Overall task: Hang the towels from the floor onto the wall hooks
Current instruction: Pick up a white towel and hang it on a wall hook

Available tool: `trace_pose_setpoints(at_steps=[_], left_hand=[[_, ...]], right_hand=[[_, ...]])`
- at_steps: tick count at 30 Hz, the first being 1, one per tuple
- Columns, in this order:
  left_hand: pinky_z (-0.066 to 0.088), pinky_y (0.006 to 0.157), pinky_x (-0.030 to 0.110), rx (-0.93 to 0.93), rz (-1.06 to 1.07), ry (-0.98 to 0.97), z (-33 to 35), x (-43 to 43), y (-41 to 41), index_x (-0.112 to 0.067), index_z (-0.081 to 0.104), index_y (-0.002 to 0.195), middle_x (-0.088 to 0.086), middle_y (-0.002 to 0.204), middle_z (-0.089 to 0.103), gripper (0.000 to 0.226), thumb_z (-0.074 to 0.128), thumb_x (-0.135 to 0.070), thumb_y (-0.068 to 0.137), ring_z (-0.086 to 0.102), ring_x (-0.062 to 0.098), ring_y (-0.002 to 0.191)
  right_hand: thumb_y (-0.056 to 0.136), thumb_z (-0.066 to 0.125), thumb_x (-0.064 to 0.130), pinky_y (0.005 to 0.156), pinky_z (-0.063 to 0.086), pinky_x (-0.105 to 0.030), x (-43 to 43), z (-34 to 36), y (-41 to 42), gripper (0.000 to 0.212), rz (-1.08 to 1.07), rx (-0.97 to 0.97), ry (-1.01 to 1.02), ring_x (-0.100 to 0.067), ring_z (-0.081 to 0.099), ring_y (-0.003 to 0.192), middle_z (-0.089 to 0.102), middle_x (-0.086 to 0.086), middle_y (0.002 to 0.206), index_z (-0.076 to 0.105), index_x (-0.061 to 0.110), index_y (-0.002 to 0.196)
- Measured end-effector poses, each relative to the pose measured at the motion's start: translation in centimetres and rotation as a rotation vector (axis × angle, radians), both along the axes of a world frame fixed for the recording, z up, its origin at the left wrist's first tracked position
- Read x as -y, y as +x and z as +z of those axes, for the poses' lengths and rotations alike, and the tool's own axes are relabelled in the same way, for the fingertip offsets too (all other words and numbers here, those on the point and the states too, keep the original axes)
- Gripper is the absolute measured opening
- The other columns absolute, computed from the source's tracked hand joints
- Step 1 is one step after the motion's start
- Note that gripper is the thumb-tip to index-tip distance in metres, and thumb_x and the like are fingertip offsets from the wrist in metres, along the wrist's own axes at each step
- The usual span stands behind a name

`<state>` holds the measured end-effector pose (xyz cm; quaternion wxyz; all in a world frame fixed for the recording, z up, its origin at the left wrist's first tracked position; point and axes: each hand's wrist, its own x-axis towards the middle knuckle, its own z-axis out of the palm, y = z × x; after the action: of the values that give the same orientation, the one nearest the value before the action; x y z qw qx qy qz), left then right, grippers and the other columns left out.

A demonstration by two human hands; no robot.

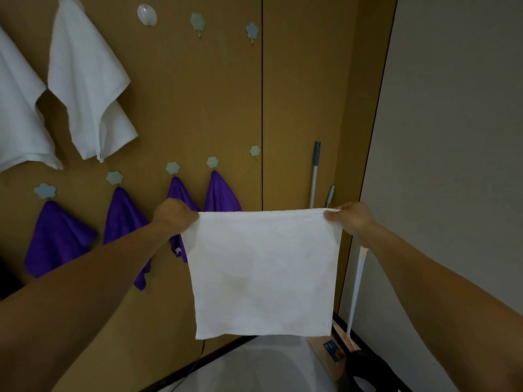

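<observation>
Here, a white towel (263, 273) is held up flat in front of the wall, well clear of the floor and not yet on any hook. Its top left corner is pinched by the left hand (175, 215) and its top right corner by the right hand (353, 219), whose thumb is pressed on the front of the cloth. The other fingers are hidden behind the towel, so how they lie cannot be told.

Several slips can be foreseen. The top edge is stretched straight and no loop is seen on it, so a small peg such as that of the low hook (254, 151) may not be caught unless a corner is bunched or draped over it. If one corner is let go for that, the whole weight will be left to a single pinch, and the towel could be dropped back to the floor. The upper hooks (197, 22) are set higher, and a longer reach would be called for. The left hand is placed right in front of the purple towels (181, 199), one of which could be brushed off its peg by the wrist or forearm. A mop handle (314, 176) is propped just behind the right hand and could be knocked over by a sideways swing.

No brand or writing can be read. A blue label (331, 349) is seen low at the right, but it is too small and blurred to be made out.
</observation>
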<state>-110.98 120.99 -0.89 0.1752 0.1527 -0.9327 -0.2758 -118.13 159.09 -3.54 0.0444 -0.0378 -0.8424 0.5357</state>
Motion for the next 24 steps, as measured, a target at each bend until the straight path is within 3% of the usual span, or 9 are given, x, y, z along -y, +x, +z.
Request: trace_pose_setpoints(at_steps=[3, 5, 7, 9, 11, 14, 16, 19, 24], left_hand=[[0.039, 0.082, 0.035, 0.007, 0.055, -0.223, 0.2, 0.2, 0.3, -0.010, 0.050, 0.062, 0.006, 0.074, 0.052, 0.034, 0.055, -0.028, 0.091, 0.052, 0.028, 0.089], [0.036, 0.079, 0.033, -0.105, 0.059, -0.249, 0.3, 0.2, 0.2, -0.008, 0.053, 0.063, 0.005, 0.074, 0.051, 0.032, 0.057, -0.024, 0.089, 0.049, 0.027, 0.089], [0.035, 0.062, 0.030, -0.269, 0.026, -0.046, 0.4, 0.2, 0.0, -0.009, 0.042, 0.052, 0.002, 0.058, 0.043, 0.038, 0.057, -0.010, 0.087, 0.046, 0.024, 0.068], [0.035, 0.053, 0.026, -0.390, 0.102, 0.242, 0.8, 0.3, 0.0, -0.010, 0.040, 0.053, 0.002, 0.055, 0.040, 0.038, 0.056, -0.007, 0.086, 0.042, 0.017, 0.057], [0.034, 0.049, 0.024, -0.474, 0.160, 0.525, 1.2, 0.4, 0.0, -0.012, 0.043, 0.058, 0.001, 0.060, 0.043, 0.030, 0.059, -0.008, 0.083, 0.041, 0.013, 0.057], [0.039, 0.053, 0.022, -0.567, 0.147, 0.753, 2.0, 0.7, -0.8, -0.019, 0.047, 0.067, -0.003, 0.066, 0.049, 0.023, 0.056, -0.008, 0.085, 0.046, 0.011, 0.062], [0.041, 0.052, 0.015, -0.625, 0.130, 0.750, 2.8, 1.2, -1.6, -0.023, 0.048, 0.068, -0.008, 0.065, 0.052, 0.025, 0.050, -0.006, 0.087, 0.049, 0.006, 0.061], [0.037, 0.045, 0.010, -0.621, 0.070, 0.717, 3.8, 2.7, -2.9, -0.023, 0.046, 0.062, -0.013, 0.052, 0.049, 0.031, 0.047, -0.009, 0.089, 0.044, 0.003, 0.052], [0.038, 0.063, 0.019, -0.210, -0.311, 0.346, 5.0, 7.7, -5.3, -0.019, 0.059, 0.074, -0.009, 0.068, 0.058, 0.029, 0.061, -0.046, 0.086, 0.055, 0.005, 0.066]], right_hand=[[0.084, 0.069, 0.027, 0.075, 0.052, -0.038, 1.0, 0.8, 0.3, 0.029, -0.018, -0.096, 0.158, -0.029, 0.063, 0.087, 0.066, -0.013, 0.093, 0.065, 0.000, 0.093], [0.086, 0.065, 0.018, 0.058, 0.046, -0.031, 2.0, 1.3, 0.3, 0.021, -0.043, -0.190, 0.101, -0.026, 0.058, 0.073, 0.058, -0.010, 0.074, 0.057, 0.003, 0.073], [0.089, 0.060, 0.014, 0.052, 0.036, -0.024, 3.1, 1.7, 0.3, 0.026, -0.053, -0.262, -0.031, -0.017, 0.050, 0.066, 0.050, -0.002, 0.068, 0.047, 0.012, 0.067], [0.088, 0.059, 0.009, 0.058, 0.042, -0.024, 4.3, 2.4, 0.2, 0.025, -0.079, -0.295, -0.210, -0.014, 0.052, 0.069, 0.053, -0.002, 0.075, 0.044, 0.019, 0.070], [0.087, 0.056, 0.004, 0.068, 0.047, -0.027, 6.1, 3.3, 0.2, 0.023, -0.114, -0.292, -0.371, -0.017, 0.054, 0.079, 0.056, -0.002, 0.084, 0.047, 0.022, 0.076], [0.093, 0.045, 0.008, 0.071, 0.041, -0.027, 9.0, 4.4, -0.5, 0.019, -0.071, -0.306, -0.345, -0.018, 0.049, 0.085, 0.051, 0.004, 0.082, 0.050, 0.024, 0.082], [0.095, 0.046, 0.021, 0.067, 0.038, -0.028, 10.9, 4.8, -1.0, 0.012, 0.034, -0.292, -0.305, -0.019, 0.049, 0.085, 0.051, 0.003, 0.079, 0.052, 0.020, 0.085], [0.081, 0.067, 0.052, 0.068, 0.040, -0.029, 13.1, 5.2, -2.0, 0.036, 0.273, -0.267, -0.063, -0.016, 0.054, 0.081, 0.055, 0.002, 0.084, 0.058, 0.019, 0.090], [0.065, 0.086, 0.039, 0.060, 0.049, -0.017, 17.4, 6.0, -5.1, 0.043, 0.502, -0.190, 0.179, -0.005, 0.063, 0.076, 0.068, 0.003, 0.093, 0.072, 0.018, 0.100]])
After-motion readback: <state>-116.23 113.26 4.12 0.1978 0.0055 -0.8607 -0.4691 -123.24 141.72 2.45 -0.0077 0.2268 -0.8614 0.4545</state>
